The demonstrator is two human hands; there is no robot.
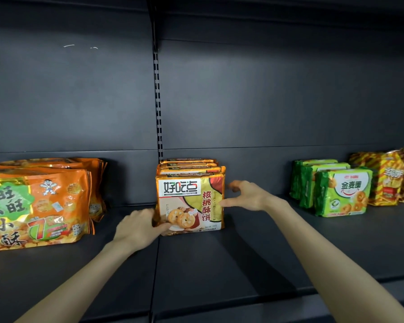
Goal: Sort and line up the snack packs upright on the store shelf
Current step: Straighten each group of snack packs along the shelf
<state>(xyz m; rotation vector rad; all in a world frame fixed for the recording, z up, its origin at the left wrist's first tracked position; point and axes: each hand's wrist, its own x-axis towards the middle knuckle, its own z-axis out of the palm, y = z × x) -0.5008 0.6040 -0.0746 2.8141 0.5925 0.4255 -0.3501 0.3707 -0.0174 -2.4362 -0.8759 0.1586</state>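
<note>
Walnut cookie packs (190, 201) stand upright in a row, directly below slotted post (158, 101). Left hand (135, 229) grips front pack's lower-left corner. Right hand (245, 195) spread wide, thumb touching its right edge.

Dark shelf (219, 257); snack packs (190, 201) standing in rows.

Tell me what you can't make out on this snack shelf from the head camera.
Head view only:
- Rear cookie packs: the front cookie pack hides their faces; only top edges show.
- Orange bags: cut by the left edge.
- Striped packs: cut by the right edge, print blurred.
- Left hand: fingertips hidden behind the front pack's side.
</note>
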